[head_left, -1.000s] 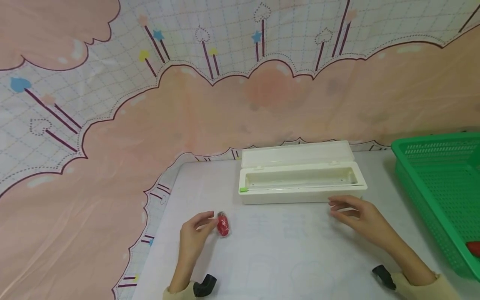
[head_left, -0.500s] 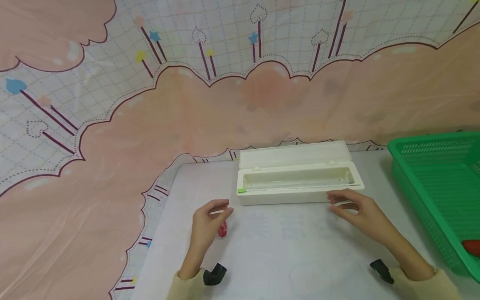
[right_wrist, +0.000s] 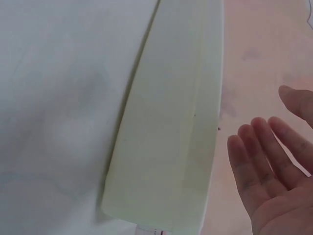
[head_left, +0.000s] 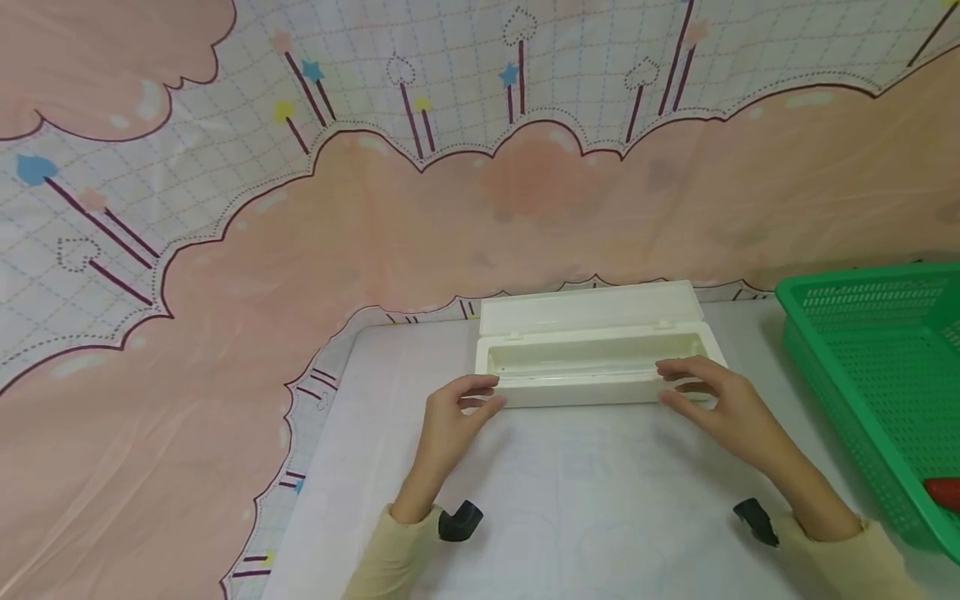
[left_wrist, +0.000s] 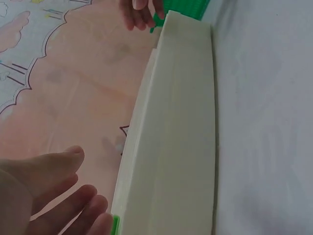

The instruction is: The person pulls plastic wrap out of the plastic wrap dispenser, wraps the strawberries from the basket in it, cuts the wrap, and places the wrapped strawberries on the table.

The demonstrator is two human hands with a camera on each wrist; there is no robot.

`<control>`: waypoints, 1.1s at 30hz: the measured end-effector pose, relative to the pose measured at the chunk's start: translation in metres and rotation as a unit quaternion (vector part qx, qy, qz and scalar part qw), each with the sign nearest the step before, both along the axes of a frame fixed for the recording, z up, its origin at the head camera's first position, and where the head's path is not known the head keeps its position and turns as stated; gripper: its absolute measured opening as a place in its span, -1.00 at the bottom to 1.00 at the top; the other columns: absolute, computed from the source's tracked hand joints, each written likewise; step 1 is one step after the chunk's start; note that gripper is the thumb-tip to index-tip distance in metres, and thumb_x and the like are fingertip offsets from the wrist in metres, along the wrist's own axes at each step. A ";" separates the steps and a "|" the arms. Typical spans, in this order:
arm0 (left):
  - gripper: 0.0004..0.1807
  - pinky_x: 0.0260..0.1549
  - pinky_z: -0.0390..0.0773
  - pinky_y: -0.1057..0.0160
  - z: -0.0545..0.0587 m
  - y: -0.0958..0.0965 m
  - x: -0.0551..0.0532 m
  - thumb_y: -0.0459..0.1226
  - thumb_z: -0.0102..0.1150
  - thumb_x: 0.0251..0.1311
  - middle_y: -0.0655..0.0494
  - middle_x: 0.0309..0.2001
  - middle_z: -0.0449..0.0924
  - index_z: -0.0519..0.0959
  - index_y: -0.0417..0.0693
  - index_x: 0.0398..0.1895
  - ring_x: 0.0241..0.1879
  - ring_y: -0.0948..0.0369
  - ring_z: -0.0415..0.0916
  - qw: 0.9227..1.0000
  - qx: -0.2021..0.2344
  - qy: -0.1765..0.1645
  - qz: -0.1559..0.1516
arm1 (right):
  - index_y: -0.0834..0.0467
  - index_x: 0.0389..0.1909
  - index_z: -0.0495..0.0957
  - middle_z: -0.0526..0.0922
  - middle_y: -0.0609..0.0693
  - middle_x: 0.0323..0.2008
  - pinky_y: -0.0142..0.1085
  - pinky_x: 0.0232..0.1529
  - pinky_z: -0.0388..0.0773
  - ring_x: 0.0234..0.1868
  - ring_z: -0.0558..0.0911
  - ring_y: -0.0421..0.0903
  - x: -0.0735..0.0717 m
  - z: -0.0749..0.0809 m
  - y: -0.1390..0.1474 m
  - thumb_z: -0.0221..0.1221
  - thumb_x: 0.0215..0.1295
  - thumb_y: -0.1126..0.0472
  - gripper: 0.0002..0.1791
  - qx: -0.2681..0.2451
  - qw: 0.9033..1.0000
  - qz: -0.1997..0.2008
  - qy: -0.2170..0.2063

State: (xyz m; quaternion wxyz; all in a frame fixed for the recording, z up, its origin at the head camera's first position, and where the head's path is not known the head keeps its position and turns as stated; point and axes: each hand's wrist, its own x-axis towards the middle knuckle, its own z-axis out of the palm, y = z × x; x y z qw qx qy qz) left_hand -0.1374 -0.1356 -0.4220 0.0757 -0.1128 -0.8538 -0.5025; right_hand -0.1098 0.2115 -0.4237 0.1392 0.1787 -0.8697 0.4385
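Observation:
A long white box (head_left: 577, 393) with its hinged lid (head_left: 592, 308) tipped back lies on the white table; its trough shows nothing inside. My left hand (head_left: 454, 425) is over the box's front left corner, fingers loosely bent and holding nothing. Over the front right end hovers my right hand (head_left: 716, 406), also holding nothing. Both wrist views show the fingers of the left hand (left_wrist: 63, 200) and the right hand (right_wrist: 274, 171) relaxed and apart from the box. A small green tab (left_wrist: 115, 225) sits at the box's left end. The red-wrapped item is hidden in the head view.
A green plastic basket (head_left: 847, 400) stands at the right edge, with a red object (head_left: 943, 493) partly visible in it. A patterned cloth (head_left: 375, 233) hangs behind the table and runs down its left side.
My left hand has moved right and forward, from beside the red-wrapped item to the box's left corner, and now covers the item. My right hand has risen slightly over the box's front edge.

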 end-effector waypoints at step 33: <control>-0.62 0.13 0.56 0.09 0.006 0.067 -0.056 -0.24 0.34 0.24 -0.08 0.07 0.67 0.63 -0.20 0.08 0.09 -0.05 0.61 0.987 -0.117 -0.035 -0.106 | 0.35 0.14 0.53 0.59 0.30 0.12 0.21 0.05 0.52 0.07 0.56 0.33 -0.047 0.003 0.003 0.29 0.29 0.30 -0.58 0.089 0.995 -0.008 -0.041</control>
